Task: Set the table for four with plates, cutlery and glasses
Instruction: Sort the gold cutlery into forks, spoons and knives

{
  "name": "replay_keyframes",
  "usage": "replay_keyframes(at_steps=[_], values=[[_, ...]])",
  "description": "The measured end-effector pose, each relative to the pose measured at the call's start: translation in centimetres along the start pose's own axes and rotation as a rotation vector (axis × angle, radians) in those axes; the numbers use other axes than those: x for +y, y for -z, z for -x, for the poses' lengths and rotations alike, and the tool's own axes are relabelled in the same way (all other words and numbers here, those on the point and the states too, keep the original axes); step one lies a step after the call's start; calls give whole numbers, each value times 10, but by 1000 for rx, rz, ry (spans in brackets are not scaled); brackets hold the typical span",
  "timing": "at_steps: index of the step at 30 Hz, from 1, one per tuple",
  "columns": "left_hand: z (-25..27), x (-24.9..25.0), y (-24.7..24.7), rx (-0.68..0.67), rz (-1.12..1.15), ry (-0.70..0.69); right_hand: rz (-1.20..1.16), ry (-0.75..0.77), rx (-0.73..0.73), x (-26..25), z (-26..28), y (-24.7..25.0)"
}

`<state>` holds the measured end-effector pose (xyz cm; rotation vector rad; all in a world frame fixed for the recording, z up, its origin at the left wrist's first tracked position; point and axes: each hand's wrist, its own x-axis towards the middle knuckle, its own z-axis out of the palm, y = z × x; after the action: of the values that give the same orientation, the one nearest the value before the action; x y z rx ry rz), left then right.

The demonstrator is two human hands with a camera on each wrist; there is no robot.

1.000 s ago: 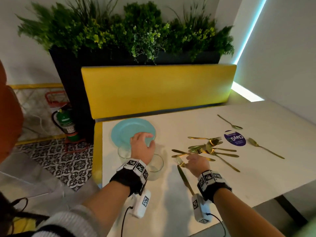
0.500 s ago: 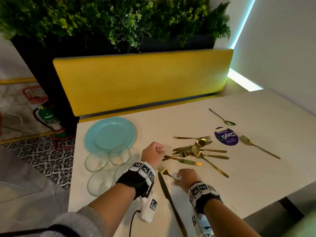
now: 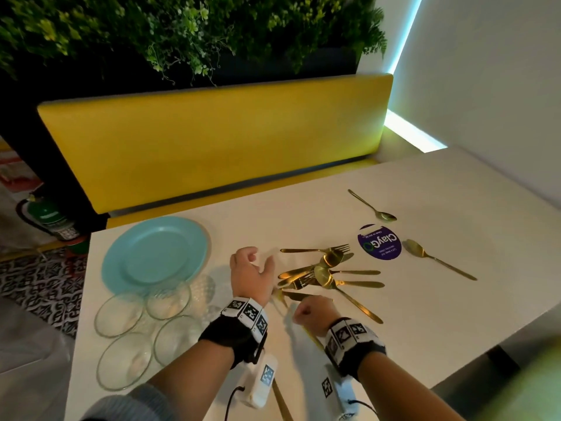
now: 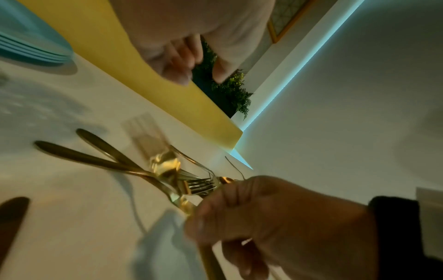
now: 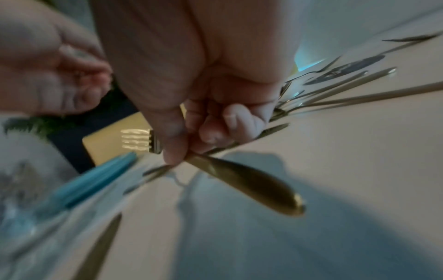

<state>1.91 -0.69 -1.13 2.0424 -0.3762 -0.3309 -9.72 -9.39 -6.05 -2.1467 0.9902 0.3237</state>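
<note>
A stack of teal plates [image 3: 154, 250] sits at the table's far left, with several clear glasses [image 3: 121, 314] in front of it. A pile of gold cutlery [image 3: 328, 275] lies mid-table. My right hand [image 3: 309, 311] pinches a gold fork [image 5: 239, 178] by its neck and holds it just above the table, tines [image 5: 136, 140] towards the plates. My left hand [image 3: 252, 271] hovers beside the pile, fingers loosely curled, holding nothing. A gold knife [image 3: 282, 399] lies under my left wrist.
One spoon [image 3: 373, 206] and another spoon [image 3: 437, 259] lie apart, either side of a purple round sticker [image 3: 379, 241]. A yellow bench back [image 3: 212, 141] runs behind the white table [image 3: 425, 329]. A wall stands on the right.
My left hand left the glasses and moved right, next to the cutlery pile. My right hand drew a fork out of the pile and now holds it off the table.
</note>
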Motion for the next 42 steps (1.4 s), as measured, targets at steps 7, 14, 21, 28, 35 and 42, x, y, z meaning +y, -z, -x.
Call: replay_keyframes(at_steps=[7,14,21,28,35,42], values=[[-4,4,-25,-318,81,182,-617,-2,64,-14,-10,49],[-3,1,-54,-532,168,311,-635,45,-15,-8,-21,43],[-12,8,-53,-429,250,406,-29,-83,170,38,-25,69],[-16,4,-60,-374,189,405,93,-187,142,83,-27,65],[-12,8,-65,-384,157,449,199,-161,36,84,-28,75],[-11,8,-56,-469,237,515,-373,-158,62,52,-22,80]])
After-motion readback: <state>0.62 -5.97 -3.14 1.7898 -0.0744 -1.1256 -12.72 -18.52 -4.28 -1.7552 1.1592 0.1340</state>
